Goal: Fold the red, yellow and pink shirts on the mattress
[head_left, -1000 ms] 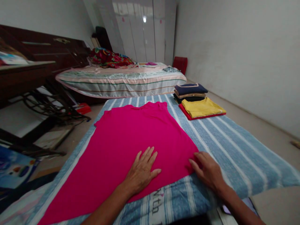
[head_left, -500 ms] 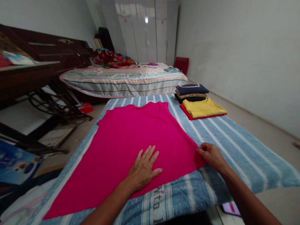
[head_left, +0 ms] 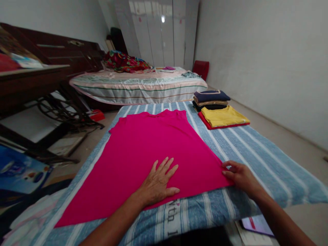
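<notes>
A bright pink short-sleeved shirt [head_left: 143, 147] lies spread flat, its neck end away from me and its hem towards me. My left hand [head_left: 160, 181] rests palm down on the cloth near the hem, fingers spread. At the shirt's lower right corner is my right hand [head_left: 239, 176], its thumb and forefinger tips touching the side edge with a small gap between them; its other fingers are partly hidden. Under the shirt is a blue and white striped cover [head_left: 246, 150] with printed lettering along the near side.
A folded yellow garment [head_left: 222, 117] lies on a red one at the back right, beside a pile of dark and brown folded clothes [head_left: 211, 96]. Beyond stands a bed [head_left: 143, 90]. A sewing-machine table [head_left: 33, 73] is at left, a phone [head_left: 257, 223] near my right forearm.
My right thumb and forefinger have come apart from their pinch on the shirt's edge. The corner lies flatter and farther right. My left hand stays spread on the cloth; the view has shifted slightly.
</notes>
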Action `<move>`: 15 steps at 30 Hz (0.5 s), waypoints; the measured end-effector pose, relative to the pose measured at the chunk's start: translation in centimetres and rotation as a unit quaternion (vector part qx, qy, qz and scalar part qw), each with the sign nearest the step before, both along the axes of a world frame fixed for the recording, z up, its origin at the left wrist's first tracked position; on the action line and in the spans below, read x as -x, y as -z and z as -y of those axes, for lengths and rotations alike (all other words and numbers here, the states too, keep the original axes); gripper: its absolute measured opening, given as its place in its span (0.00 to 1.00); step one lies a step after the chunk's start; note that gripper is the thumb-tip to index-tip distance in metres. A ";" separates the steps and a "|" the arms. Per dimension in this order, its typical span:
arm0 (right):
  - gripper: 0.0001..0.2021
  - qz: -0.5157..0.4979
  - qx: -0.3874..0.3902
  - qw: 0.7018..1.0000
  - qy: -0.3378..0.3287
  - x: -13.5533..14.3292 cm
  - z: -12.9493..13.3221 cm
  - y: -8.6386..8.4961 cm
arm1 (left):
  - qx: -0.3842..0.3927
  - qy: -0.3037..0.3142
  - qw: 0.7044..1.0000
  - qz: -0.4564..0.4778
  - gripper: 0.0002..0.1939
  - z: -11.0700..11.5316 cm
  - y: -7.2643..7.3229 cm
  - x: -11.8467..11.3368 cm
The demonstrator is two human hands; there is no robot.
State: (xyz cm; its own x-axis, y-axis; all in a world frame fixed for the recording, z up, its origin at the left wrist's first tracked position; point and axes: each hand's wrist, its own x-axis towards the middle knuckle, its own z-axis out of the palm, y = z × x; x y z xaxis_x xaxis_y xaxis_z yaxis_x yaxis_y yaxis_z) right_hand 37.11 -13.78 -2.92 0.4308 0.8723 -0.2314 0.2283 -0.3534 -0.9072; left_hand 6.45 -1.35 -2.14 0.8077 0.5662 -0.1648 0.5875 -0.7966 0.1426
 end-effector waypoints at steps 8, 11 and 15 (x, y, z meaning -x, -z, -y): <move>0.11 0.226 0.022 0.971 -0.079 0.2 -0.1 2.3 | 0.027 0.022 0.999 -0.014 0.37 0.4 -0.6 0.6; 0.09 0.230 0.045 0.966 -0.112 0.1 -0.4 2.5 | 0.031 0.020 0.999 -0.010 0.38 0.5 -0.9 0.9; 0.08 0.212 0.058 0.965 -0.142 0.0 -0.9 2.7 | 0.063 0.019 0.998 0.012 0.40 -0.2 -2.0 0.1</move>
State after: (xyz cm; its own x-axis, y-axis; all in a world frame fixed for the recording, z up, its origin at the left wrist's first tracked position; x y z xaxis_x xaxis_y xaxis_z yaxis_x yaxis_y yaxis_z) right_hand 37.11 -12.86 -5.63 0.2550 0.9481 -0.1897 0.6729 -0.3149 -0.6694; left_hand 6.35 -1.19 -0.10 0.8327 0.5110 -0.2133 0.5524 -0.7934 0.2558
